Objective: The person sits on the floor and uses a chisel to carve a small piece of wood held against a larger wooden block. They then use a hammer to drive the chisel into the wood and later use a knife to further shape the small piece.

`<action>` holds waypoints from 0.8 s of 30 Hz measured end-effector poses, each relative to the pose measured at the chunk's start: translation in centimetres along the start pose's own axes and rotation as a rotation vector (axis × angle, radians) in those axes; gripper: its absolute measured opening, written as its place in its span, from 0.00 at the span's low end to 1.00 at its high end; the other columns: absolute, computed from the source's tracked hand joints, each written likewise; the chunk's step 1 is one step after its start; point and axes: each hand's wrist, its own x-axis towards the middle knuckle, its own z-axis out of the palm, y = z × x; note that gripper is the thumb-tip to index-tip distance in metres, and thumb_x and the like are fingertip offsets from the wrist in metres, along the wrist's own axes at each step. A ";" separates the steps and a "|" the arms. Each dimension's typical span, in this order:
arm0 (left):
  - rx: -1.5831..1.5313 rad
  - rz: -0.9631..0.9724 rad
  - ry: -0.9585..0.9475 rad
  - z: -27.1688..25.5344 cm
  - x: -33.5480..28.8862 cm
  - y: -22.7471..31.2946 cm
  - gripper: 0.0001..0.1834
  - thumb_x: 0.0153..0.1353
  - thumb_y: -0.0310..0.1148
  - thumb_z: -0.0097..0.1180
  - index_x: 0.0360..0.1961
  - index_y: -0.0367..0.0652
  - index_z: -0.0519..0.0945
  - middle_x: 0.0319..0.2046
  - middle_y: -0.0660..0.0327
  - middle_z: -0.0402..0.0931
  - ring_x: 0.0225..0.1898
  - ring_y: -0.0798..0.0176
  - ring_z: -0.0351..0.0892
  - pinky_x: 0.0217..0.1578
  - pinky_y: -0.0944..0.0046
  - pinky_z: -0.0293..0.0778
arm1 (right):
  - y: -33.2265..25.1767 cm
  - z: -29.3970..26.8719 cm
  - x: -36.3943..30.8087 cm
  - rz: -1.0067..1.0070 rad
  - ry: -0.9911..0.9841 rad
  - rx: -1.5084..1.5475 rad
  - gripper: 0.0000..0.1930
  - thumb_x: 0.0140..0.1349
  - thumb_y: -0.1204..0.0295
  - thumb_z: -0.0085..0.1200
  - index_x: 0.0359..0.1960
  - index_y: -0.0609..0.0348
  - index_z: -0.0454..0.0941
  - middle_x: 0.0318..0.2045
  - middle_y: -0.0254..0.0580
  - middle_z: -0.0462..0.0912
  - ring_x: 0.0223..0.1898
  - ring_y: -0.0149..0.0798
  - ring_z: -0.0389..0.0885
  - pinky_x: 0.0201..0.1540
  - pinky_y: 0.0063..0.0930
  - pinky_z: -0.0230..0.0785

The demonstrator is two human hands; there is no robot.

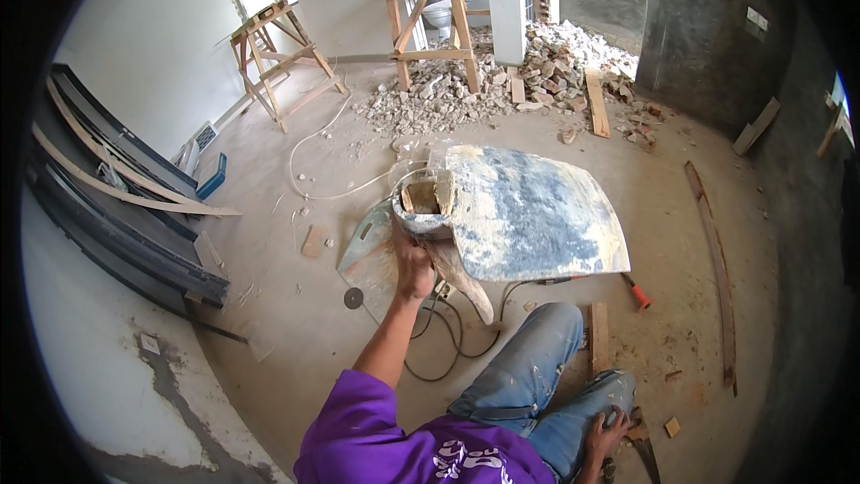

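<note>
A worn hoe head (537,215) with chipped blue and cream paint is held up in front of me, its broad blade pointing right. Pieces of wood (421,198) sit inside its round eye. My left hand (414,271) is closed around the hoe just below the eye. From beside that hand a pale, tapering wooden handle (468,282) slants down. Low at the right, my right hand (606,437) is by my knee with its fingers curled; what lies in it is unclear. Next to it is a saw (643,448), partly cut off by the picture's lower edge.
Beneath the hoe lie a greenish board (367,246) and a black cable (459,341). A tool with an orange grip (639,296) and a wooden block (598,341) are nearby. Trestles (436,56) and brick rubble (448,99) stand beyond. Dark frames (116,179) lean at left; a long strip (712,269) lies right.
</note>
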 end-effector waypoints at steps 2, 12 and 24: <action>-0.039 -0.148 0.042 0.3 0.3 1.4 0.59 0.55 0.76 0.55 0.70 0.34 0.60 0.63 0.55 0.69 0.62 0.60 0.71 0.61 0.54 0.69 | 0.3 -0.1 0.1 -0.008 -0.010 -0.008 0.22 0.61 0.68 0.60 0.57 0.56 0.74 0.58 0.57 0.69 0.62 0.61 0.66 0.65 0.51 0.60; -0.105 -0.235 -0.130 3.0 -0.2 6.3 0.60 0.42 0.84 0.56 0.51 0.30 0.74 0.42 0.51 0.79 0.43 0.59 0.81 0.44 0.57 0.78 | 2.5 0.6 0.3 -0.044 0.010 -0.059 0.24 0.63 0.62 0.57 0.58 0.59 0.74 0.59 0.60 0.70 0.61 0.64 0.68 0.62 0.54 0.63; -0.465 -0.163 -0.464 2.5 -3.1 7.0 0.57 0.42 0.81 0.61 0.43 0.27 0.76 0.33 0.44 0.80 0.33 0.51 0.83 0.35 0.53 0.81 | 8.1 3.6 1.3 0.130 -0.032 0.101 0.26 0.62 0.60 0.58 0.60 0.58 0.74 0.59 0.59 0.72 0.62 0.64 0.69 0.63 0.54 0.64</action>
